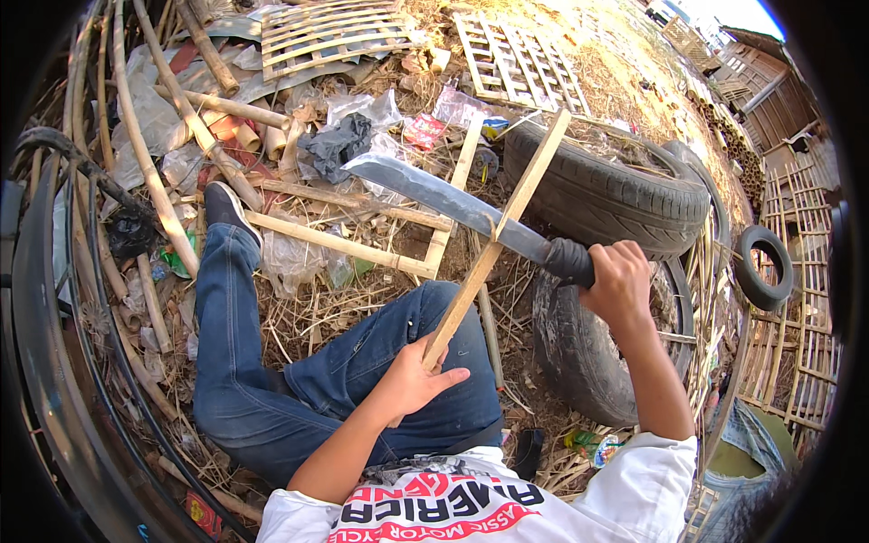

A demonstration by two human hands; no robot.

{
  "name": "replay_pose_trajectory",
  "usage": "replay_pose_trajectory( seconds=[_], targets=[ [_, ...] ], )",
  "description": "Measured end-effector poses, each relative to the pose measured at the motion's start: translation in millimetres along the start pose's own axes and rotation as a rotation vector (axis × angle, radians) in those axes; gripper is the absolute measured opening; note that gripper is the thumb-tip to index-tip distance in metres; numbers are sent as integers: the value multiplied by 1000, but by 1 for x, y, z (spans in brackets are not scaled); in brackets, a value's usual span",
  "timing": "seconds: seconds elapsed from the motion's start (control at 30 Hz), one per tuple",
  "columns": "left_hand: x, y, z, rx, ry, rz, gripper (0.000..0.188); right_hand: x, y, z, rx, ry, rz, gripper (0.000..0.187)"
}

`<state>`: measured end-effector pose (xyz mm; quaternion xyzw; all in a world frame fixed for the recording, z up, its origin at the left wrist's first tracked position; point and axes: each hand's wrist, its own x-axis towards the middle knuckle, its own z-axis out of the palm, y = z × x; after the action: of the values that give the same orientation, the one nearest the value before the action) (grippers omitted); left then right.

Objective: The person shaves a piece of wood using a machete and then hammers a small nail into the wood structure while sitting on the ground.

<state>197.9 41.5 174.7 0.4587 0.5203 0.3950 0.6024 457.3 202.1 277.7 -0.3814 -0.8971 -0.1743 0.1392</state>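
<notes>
My right hand (617, 282) is closed round the dark wrapped handle of a machete (444, 201). Its long grey blade points to the upper left and crosses a bamboo strip (532, 172), touching it about midway, where a small sliver stands up. Low on that strip, my left hand (418, 378) grips the near end, with the thumb sticking out to the right. The strip slants up and away to the right, over my bent knee. Beyond the knee, a frame of bamboo strips (348, 248) lies on the ground.
Worn tyres (615, 185) lie to the right, with a smaller tyre (763, 267) farther off. Bamboo lattice panels (520, 63) rest at the back. Bamboo poles (136, 154) and plastic litter crowd the left, beside a black metal frame (54, 335). A dark plastic bag (335, 145) lies ahead.
</notes>
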Motion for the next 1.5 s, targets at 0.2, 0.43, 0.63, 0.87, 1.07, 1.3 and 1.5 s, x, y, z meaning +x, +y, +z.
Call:
replay_pose_trajectory(
  seconds=[0.2, 0.43, 0.63, 0.87, 1.07, 1.3, 1.5],
  targets=[
    [-35, 2, -7, -127, -57, -13, 38, 16, 24, -3, 30, 111, -118, 36],
    [-8, 9, 0, -59, -17, 30, 37, 15, -37, 3, 100, -73, -95, 32],
    [-39, -20, -37, -26, 72, 1, 39, 28, 63, -6, -181, 99, 201, 30],
    [-19, 10, -31, 9, -17, -33, 37, 18, 36, 2, -134, 21, 494, 21],
    [-12, -13, -51, -94, -19, -38, 40, -8, 13, 23, 224, 50, 752, 16],
    [-21, -11, -61, -640, -281, -257, 50, -34, -45, 60, 1032, 216, 981, 14],
    [-14, -7, -54, -838, -543, -267, 55, -27, -71, 48, 670, 268, 158, 27]
  ],
)
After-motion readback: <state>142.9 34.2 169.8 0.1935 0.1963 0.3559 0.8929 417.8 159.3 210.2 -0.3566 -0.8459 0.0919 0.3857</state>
